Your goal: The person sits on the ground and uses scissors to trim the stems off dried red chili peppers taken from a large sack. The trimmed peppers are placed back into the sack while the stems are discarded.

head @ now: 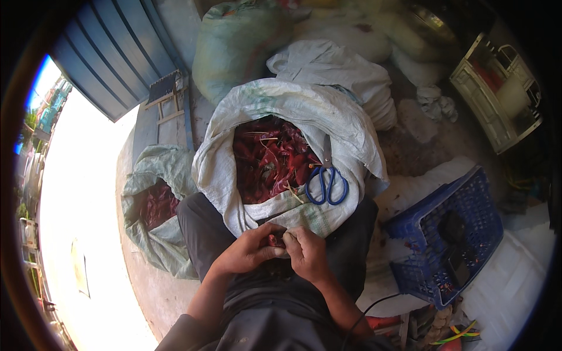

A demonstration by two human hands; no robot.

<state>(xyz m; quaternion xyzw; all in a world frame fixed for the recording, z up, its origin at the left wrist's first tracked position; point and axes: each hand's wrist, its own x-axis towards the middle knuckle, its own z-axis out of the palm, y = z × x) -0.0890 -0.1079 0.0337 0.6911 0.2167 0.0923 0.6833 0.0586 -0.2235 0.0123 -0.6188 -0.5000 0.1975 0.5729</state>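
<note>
My left hand (251,249) holds a dark red dried chili pepper (275,240) above my lap. The fingertips of my right hand (306,251) pinch at the pepper's right end, and much of it is hidden by the fingers. Just beyond my hands, a white woven sack (215,175) stands between my knees with its mouth rolled down. Many red dried chilies (268,162) with pale stems fill it. Blue-handled scissors (326,186) rest on the sack's right rim, blades pointing away from me.
A smaller greenish sack (153,250) of chilies stands by my left knee. To the right, a blue plastic crate (478,210) holds dark objects. Full sacks (237,48) stand behind, near a small folding stool (164,98) and a blue corrugated metal door (105,48). A black cable (369,309) passes my right arm.
</note>
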